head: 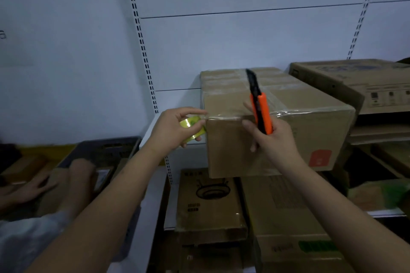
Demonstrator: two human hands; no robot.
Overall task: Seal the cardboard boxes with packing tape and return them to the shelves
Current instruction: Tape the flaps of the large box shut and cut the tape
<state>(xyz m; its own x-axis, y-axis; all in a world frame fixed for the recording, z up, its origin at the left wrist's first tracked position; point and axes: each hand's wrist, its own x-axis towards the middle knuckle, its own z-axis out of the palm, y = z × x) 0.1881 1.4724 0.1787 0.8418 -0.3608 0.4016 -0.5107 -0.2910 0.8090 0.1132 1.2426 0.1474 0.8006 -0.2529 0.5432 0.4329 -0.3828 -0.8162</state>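
**Taping the box at the shelf edge**

At the far left, another person's hand point(28, 190) lies blurred over low cardboard pieces, beside a dark crate point(104, 150) that sits below the white wall panel point(66, 51).

The left hand point(175, 128) grips a roll of tape point(192, 128) with a yellow-green core, thumb and fingers curled round it. The roll is held right against the upper left corner of the cardboard box point(277, 139), and a strip of clear tape runs from it along the box's front top edge.

The box stands on a white shelf point(153, 131), its front face hanging out past the shelf's edge toward the camera. Clear tape already crosses its top in several bands, and a red label point(320, 157) shows low on the right of its front face.

The right hand point(273, 137) is closed round an orange utility knife point(260, 106), which points up and away over the box's top; the forefinger reaches toward the taped front edge. Whether the black tip touches the cardboard cannot be told.

To the right, a printed box point(366, 84) stands on the same level, just beside the taped one. Below, more printed cartons point(210, 201) fill the lower shelf.
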